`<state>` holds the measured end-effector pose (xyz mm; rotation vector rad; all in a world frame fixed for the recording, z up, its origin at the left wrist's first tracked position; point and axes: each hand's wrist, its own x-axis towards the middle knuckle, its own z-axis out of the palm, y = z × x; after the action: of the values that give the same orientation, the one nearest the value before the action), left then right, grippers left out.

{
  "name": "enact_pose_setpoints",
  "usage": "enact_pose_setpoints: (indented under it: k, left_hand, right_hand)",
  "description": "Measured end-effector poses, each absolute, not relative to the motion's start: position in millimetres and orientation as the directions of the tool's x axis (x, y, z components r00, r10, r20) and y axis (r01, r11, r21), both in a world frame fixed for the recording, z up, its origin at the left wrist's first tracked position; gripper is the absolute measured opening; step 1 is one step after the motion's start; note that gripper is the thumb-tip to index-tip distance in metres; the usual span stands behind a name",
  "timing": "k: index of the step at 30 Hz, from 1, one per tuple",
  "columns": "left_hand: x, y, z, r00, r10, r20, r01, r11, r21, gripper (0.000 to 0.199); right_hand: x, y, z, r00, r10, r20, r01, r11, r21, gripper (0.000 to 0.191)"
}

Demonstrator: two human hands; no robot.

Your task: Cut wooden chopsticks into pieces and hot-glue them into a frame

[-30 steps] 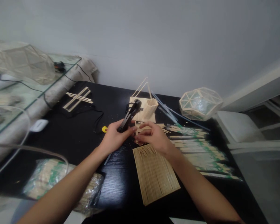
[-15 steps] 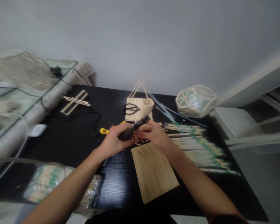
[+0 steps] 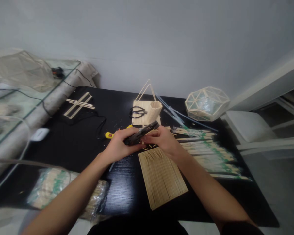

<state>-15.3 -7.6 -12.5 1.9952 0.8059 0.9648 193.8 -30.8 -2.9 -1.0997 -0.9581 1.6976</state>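
My left hand (image 3: 121,142) is closed around a long black hand tool (image 3: 142,133), which slants up to the right; its exact kind is unclear. My right hand (image 3: 164,141) pinches at the tool's right side, with a pale tip of wooden stick (image 3: 143,142) showing by its fingertips. Under both hands lie short cut stick pieces (image 3: 150,146). Just nearer is a flat panel of wooden sticks (image 3: 163,179), several short pieces resting along its far edge. Behind the tool stands a stick-built piece with a cup (image 3: 155,112) and triangular hanger; black-handled scissors (image 3: 138,112) lie against it.
A yellow glue gun or similar tool (image 3: 109,134) lies left of my hands. Packs of sticks (image 3: 210,153) spread on the right, and a wrapped bundle (image 3: 50,187) sits front left. A geometric stick frame (image 3: 207,103) stands back right; crossed sticks (image 3: 79,104) lie back left.
The view has shifted slightly. Both hands stay almost in place on the black tool, with the right fingers moved a little.
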Motion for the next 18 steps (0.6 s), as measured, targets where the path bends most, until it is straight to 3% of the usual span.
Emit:
enact_pose_setpoints:
  k: [18]
  left_hand:
    - [-14.6,-8.3,-10.0,0.523,0.755,0.396,0.160,-0.543,0.825,0.031]
  right_hand:
    - [197.9,-32.0,0.3,-0.268,0.932,-0.246,-0.209,-0.305,-0.929,0.061]
